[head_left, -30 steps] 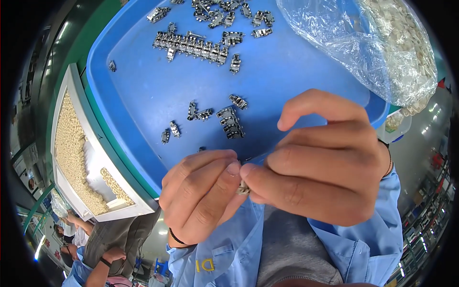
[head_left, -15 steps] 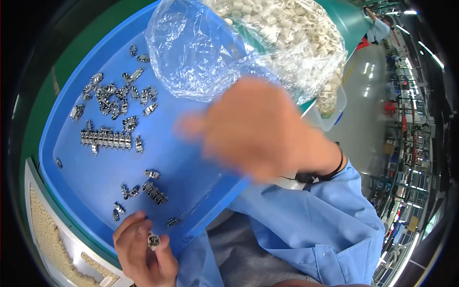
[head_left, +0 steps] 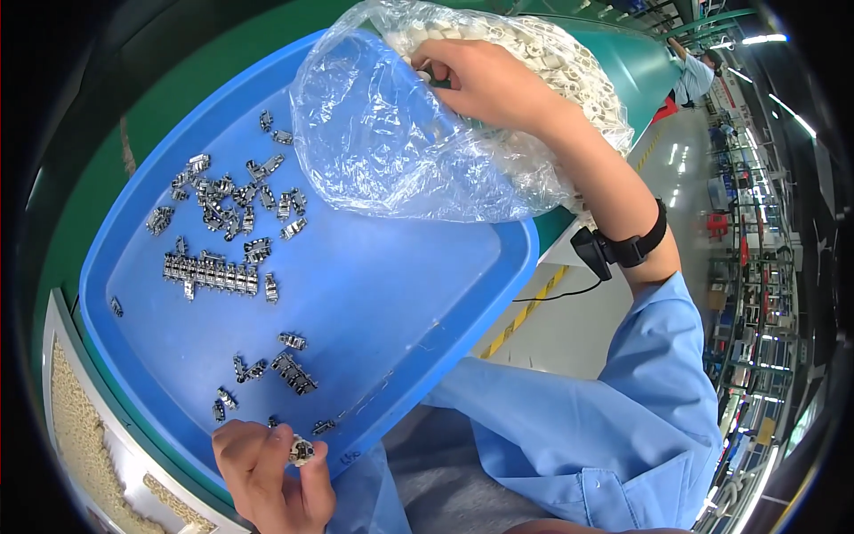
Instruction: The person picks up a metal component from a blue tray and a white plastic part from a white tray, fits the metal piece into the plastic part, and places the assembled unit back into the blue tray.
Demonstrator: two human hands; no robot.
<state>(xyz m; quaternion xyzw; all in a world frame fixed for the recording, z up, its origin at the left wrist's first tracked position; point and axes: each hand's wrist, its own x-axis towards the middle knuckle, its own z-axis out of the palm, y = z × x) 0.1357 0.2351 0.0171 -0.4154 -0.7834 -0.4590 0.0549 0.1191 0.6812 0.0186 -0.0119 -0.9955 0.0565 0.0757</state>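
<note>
My left hand [head_left: 271,476] is at the near edge of the blue tray, thumb and fingertips pinching a small cream tubular piece [head_left: 301,450] with metal visible in its open end. My right hand [head_left: 489,84] reaches over a clear plastic bag [head_left: 382,133] at the far side. Its thumb and curled fingers close around a small white tubular piece [head_left: 424,77] at the heap's left side; the fingers partly hide it. Many similar white pieces [head_left: 569,71] fill the bag. Small silver metal parts [head_left: 218,205] lie loose in the tray, with a neat row of them [head_left: 211,273] below.
The bag overlaps the far right of the blue tray [head_left: 520,245]. A pale container with beige granules [head_left: 76,418] stands at the left. A black wrist strap with a small device [head_left: 614,249] trails a cable from my right arm. Another person [head_left: 694,78] is far off at upper right.
My right hand, blurred above the tray's middle before, has moved up and away to the white pieces in the bag. My left hand keeps its cream piece near the same place.
</note>
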